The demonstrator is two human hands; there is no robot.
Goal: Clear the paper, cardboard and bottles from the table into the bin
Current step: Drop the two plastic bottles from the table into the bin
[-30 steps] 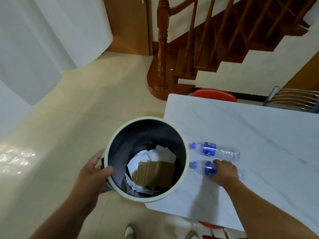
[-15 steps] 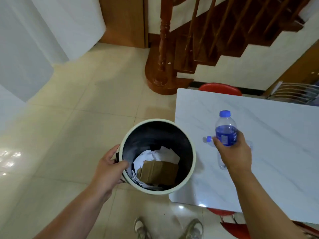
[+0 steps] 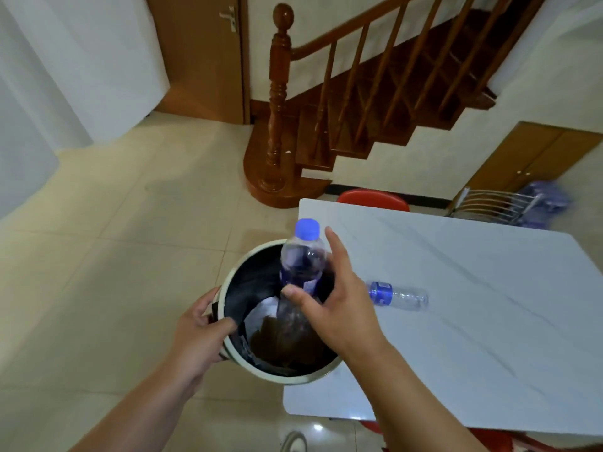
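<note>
One bottle [image 3: 303, 265] (upright) over bin [image 3: 228, 285].

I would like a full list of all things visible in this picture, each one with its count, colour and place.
bottle in hand: 1, clear with blue cap and label, upright over the bin's opening
bottle on table: 1, clear with blue label, lying on its side on the table's left part
bin: 1, cream outside, dark inside, beside the table's left edge
cardboard: 1 piece, brown, inside the bin
paper: white, count unclear, inside the bin
table: 1, white marble pattern, right
red chair: 1, behind the table
metal chair: 1, silver, far right
staircase: 1, brown wood, background
door: 1, brown, top left
left hand: grips the bin's rim
right hand: around the bottle, fingers loosening
</note>
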